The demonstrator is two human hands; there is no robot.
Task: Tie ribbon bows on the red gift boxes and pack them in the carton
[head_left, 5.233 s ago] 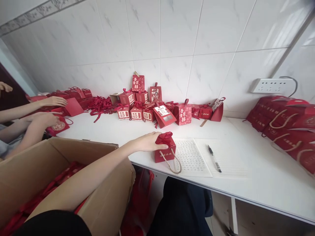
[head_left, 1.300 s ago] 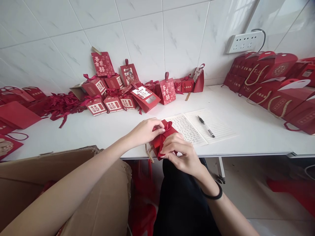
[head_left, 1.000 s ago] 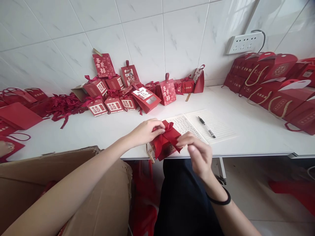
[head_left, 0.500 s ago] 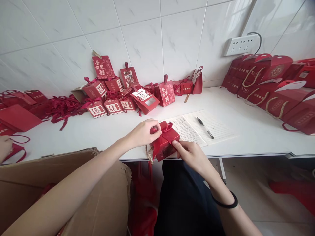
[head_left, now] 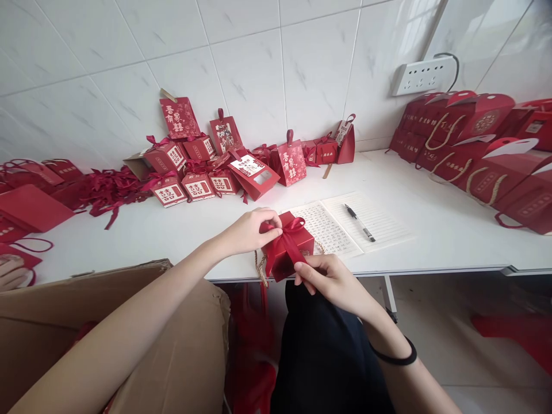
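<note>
A small red gift box (head_left: 282, 261) sits at the table's front edge, with gold rope cords (head_left: 261, 269) at its sides. Across its top runs a red ribbon bow (head_left: 294, 225), its tails hanging toward me. My left hand (head_left: 256, 230) pinches the bow near its knot, thumb against fingers. At the box's near right corner, my right hand (head_left: 325, 276) closes thumb and fingers on a ribbon tail (head_left: 295, 253). Behind the box lies an open notebook (head_left: 345, 224) with handwriting on its left page, and a black pen (head_left: 360, 223) rests on the right one.
Several red boxes (head_left: 200, 187) are piled by the wall beside loose ribbons (head_left: 114, 190). Red boxes with rope handles (head_left: 466, 149) line the right side. A cardboard box (head_left: 181, 339) stands against the table's front left. Another person's hand (head_left: 12, 273) shows at the left edge.
My right hand has shifted from the box's right side onto a ribbon tail, drawn down toward me. The bow's loop looks fuller. The other person's hand at the left has moved lower.
</note>
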